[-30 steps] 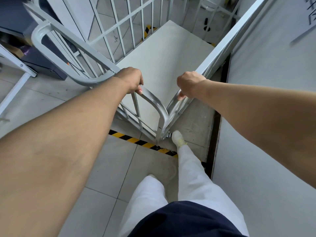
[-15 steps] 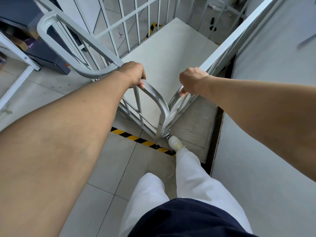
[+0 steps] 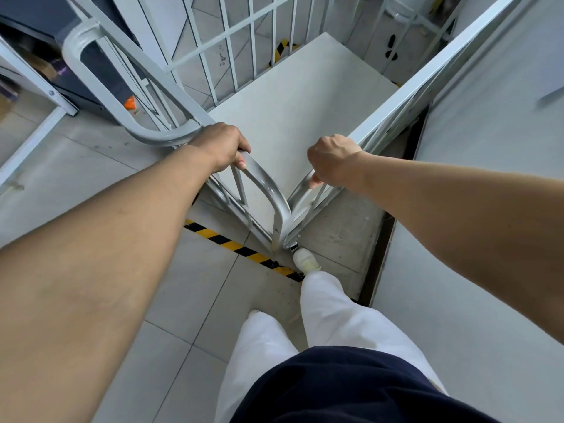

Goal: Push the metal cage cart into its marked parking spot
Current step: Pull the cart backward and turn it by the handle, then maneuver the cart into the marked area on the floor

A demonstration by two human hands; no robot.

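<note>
At the cart's [image 3: 293,123] near corner, just past the striped floor tape [image 3: 241,250] beside the wall [image 3: 488,148], left hand [image 3: 221,146] and right hand [image 3: 331,160] each clench a top rail, mid-push; next, a straight shove deeper in.

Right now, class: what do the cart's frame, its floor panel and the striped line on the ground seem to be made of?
Cart frame: metal tubing, silvery, with bright glints on the bends. Floor panel: a smooth matt pale-grey sheet; whether plastic or painted board is unclear. Striped line: probably adhesive tape, yellow and black, scuffed.
</note>
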